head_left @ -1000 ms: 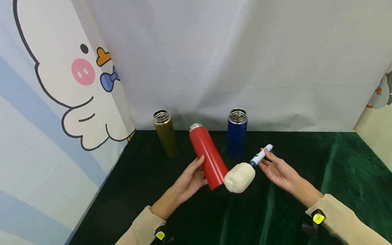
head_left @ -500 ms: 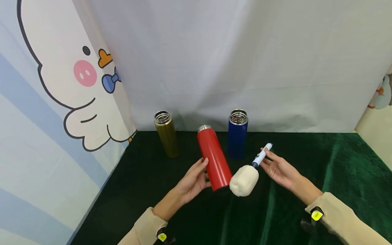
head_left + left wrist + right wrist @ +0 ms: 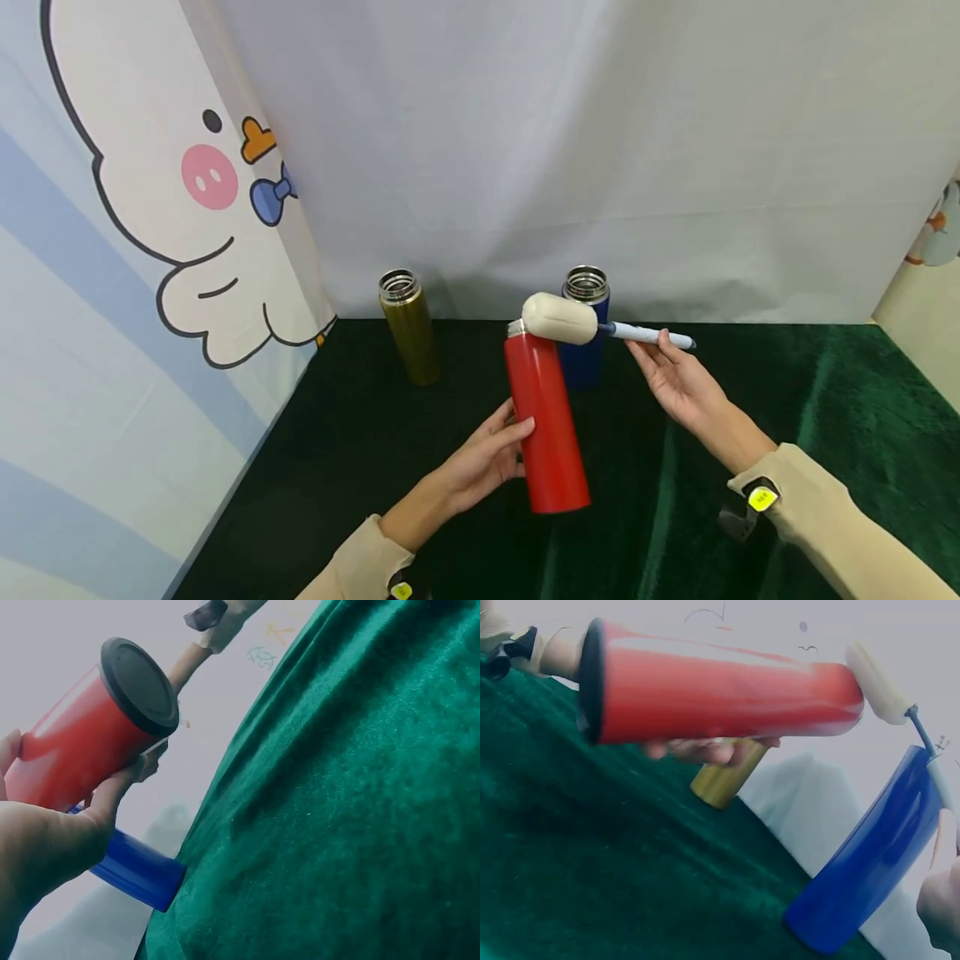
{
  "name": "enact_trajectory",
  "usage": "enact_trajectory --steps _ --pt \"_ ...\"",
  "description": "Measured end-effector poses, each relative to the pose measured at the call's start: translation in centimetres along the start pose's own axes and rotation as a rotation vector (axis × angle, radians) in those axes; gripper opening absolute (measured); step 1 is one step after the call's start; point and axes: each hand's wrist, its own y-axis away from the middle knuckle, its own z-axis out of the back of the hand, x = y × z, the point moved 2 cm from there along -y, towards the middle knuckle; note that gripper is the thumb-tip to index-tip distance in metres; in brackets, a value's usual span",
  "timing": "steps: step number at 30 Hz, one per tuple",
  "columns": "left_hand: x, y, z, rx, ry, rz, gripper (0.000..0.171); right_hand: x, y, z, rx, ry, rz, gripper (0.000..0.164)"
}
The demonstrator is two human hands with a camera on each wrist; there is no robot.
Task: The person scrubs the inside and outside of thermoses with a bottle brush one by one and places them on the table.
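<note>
While the left hand [image 3: 486,464] holds the red bottle [image 3: 553,442] up off the worktop [image 3: 832,400], the bottle leans with its neck [image 3: 515,328] between 11 and 12 o'clock. That grip is curled round the bottle's side, thumb in front, well below the neck. At about 4 o'clock from the neck, the right hand [image 3: 684,390] has its grip pinched on the handle [image 3: 634,332] of a brush whose sponge [image 3: 560,319] points to 9 o'clock. The sponge lies across the neck, outside the bottle; whether they touch cannot be told.

For the sponge to enter cleanly, brush and bottle probably need one shared line: raise the handle towards 12 o'clock, or tip the neck towards 2. The sponge looks broad for the neck, so a slow, twisting push should serve, with the left fingers held firm, since the smooth side could slip.

Farther off, the blue bottle [image 3: 585,362] stands upright at 1 o'clock from the red one, behind the brush in the head view, and seems likeliest to be knocked. At 10 o'clock the gold bottle [image 3: 410,337] stands well apart, hardly in the way. Beyond, at 12, hangs a pale curtain [image 3: 675,150].
</note>
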Motion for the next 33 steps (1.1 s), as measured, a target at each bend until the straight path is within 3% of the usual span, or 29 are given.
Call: enact_trajectory --steps 4,12,19,24,27,31,33 --pt "-0.2 0.1 0.2 -0.001 0.018 -0.047 0.05 -0.3 0.7 0.9 -0.011 0.067 -0.038 0.03" --pt "-1.3 0.0 0.7 -0.089 0.091 -0.088 0.043 -0.5 2.2 3.5 0.044 0.213 -0.141 0.017" --pt "-1.5 -0.1 0.5 -0.121 0.14 -0.113 0.046 -0.4 2.2 4.2 0.077 0.313 -0.163 0.022" --pt "-1.1 0.0 0.2 -0.047 0.075 -0.116 0.048 -0.3 1.7 3.3 0.02 0.235 -0.137 0.018" --pt "-0.8 0.1 0.0 0.024 0.04 -0.102 0.051 -0.1 1.1 2.0 -0.008 0.162 -0.093 0.029" --pt "-0.5 0.2 -0.3 0.1 0.07 -0.086 0.052 0.3 0.4 0.3 -0.03 0.052 -0.019 0.045" --pt "-0.5 0.2 -0.5 0.107 0.092 -0.069 0.054 0.3 0.4 0.1 -0.039 0.012 -0.004 0.046"
